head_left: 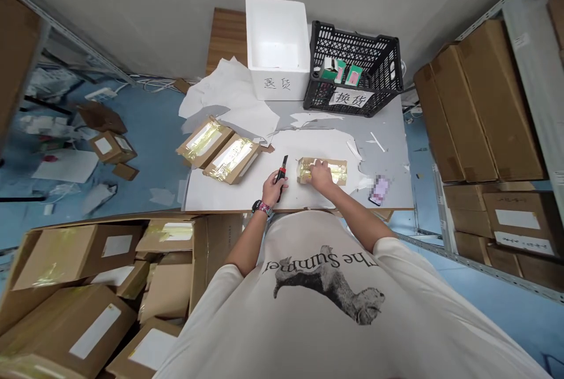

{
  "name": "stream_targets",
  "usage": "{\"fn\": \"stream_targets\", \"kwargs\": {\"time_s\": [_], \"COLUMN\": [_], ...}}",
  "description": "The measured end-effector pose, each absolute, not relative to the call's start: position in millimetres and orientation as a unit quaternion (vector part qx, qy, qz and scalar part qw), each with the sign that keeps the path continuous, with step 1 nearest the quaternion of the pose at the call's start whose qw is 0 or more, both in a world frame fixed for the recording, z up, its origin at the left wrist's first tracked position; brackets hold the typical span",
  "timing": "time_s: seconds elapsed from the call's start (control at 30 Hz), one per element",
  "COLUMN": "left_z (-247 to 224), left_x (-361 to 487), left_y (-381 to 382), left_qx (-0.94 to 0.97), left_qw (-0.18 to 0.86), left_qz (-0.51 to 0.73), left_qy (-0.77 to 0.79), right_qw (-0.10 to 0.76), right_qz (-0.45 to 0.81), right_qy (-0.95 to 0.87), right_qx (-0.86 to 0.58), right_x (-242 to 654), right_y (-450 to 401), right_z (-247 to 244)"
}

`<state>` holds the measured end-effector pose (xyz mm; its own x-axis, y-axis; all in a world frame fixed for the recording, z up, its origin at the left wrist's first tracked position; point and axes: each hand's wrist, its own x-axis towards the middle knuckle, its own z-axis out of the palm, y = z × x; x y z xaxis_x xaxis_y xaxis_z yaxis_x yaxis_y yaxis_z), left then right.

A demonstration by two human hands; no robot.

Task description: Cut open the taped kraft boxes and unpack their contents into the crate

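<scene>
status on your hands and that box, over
left hand gripping box cutter. right hand on taped box. phone off to the right, not in the way.

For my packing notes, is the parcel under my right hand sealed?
Sealed: shiny tape runs across the parcel beneath the right hand, with no flap lifted.

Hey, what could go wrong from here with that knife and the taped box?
The left hand grips a black and red utility knife close beside the right hand, which rests on a taped cardboard box, so a slip might cut those fingers. Forcing the knife through the tape could also nick whatever is inside. A phone lies fairly near the table edge, where a stray elbow might knock it off.
</scene>
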<state>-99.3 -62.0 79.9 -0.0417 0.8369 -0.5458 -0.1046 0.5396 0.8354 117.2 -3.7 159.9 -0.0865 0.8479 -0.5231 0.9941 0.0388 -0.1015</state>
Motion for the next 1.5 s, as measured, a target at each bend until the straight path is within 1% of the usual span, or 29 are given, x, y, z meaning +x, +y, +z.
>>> {"fn": "stream_targets", "kwargs": {"time_s": [0.23,0.53,0.67,0.83,1.03,1.1,1.27,1.33,1.5], "left_z": [64.4,70.6,69.4,76.5,89.7,89.9,83.9,82.6,88.8], "left_x": [-118.9,-120.5,-117.5,-128.1,-132.8,-130.3,-132.7,-134.3,-122.8], "left_y": [-66.1,-44.5,-35.1,-25.8,-17.5,-15.4,-16.7,-18.3,-12.0], "left_qx": [0.382,0.469,0.504,0.567,0.637,0.633,0.578,0.576,0.614], "left_qw": [0.654,0.65,0.637,0.615,0.527,0.541,0.619,0.62,0.585], "left_qz": [0.322,0.271,0.242,0.201,0.189,0.185,0.168,0.162,0.162], "left_qy": [0.568,0.533,0.53,0.51,0.529,0.522,0.504,0.508,0.505], "right_qw": [0.133,0.079,0.077,0.094,0.101,0.095,0.091,0.09,0.084], "right_qz": [-0.19,-0.194,-0.193,-0.209,-0.222,-0.224,-0.221,-0.22,-0.222], "right_qy": [0.727,0.751,0.762,0.76,0.754,0.751,0.742,0.743,0.744], "right_qx": [0.647,0.626,0.613,0.608,0.609,0.613,0.626,0.625,0.625], "right_x": [122.9,136.6,139.6,140.8,139.0,137.5,130.7,128.2,130.7], "right_y": [-11.5,-15.1,-11.6,-4.6,6.3,8.3,4.6,2.2,3.7], "right_z": [152.7,132.0,124.2,130.4,142.8,146.4,153.9,155.0,152.4]}}
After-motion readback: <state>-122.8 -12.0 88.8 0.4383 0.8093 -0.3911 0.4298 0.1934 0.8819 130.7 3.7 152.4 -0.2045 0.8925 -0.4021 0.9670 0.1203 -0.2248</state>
